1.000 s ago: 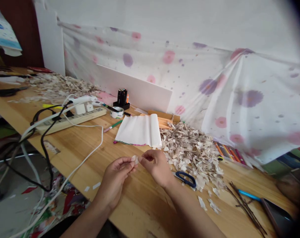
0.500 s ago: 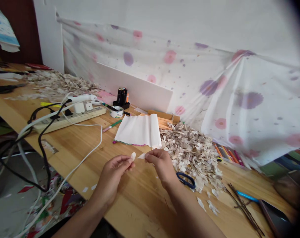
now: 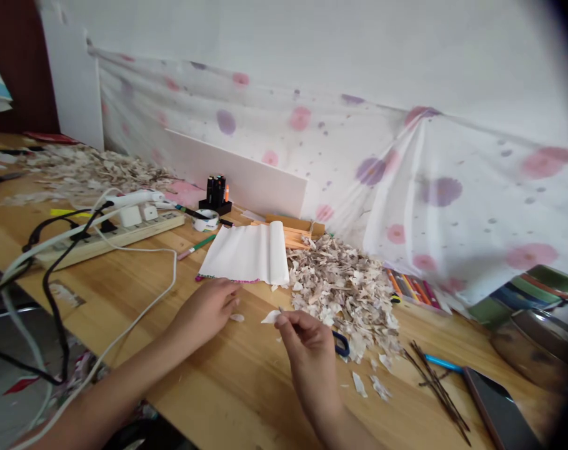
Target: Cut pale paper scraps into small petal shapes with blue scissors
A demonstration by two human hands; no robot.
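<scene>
Right hand [image 3: 307, 347] is up off the table [image 3: 246, 387], thumb and forefinger pressed together on a white flake [image 3: 270, 317]. It's a fingertip pinch on the flake's right end, the rest poking out to the left, which looks right for something this thin and light. Left hand [image 3: 204, 309] is down on the wood, palm low, fingers loosely curled and gripping nothing that I can see. A small white scrap [image 3: 237, 317] lies just off its fingertips; touching or not, I can't tell.

Moving outward: blue-handled scissors [image 3: 342, 344] sit just right of the right hand, partly tucked behind it, likely parked within easy reach. Beyond them, to the far right, spreads the heap of pale flakes [image 3: 344, 287], with a few strays spilling towards the near edge. Just beyond the left hand lies a white sheet [image 3: 246, 253], flat with its right edge rolled over.

Far left, a power strip [image 3: 100, 237] lies along the table, and a white cable [image 3: 169, 275] loops from it over the near edge. Near right, a bundle of dark twigs [image 3: 433, 387] lies well clear of both hands.
</scene>
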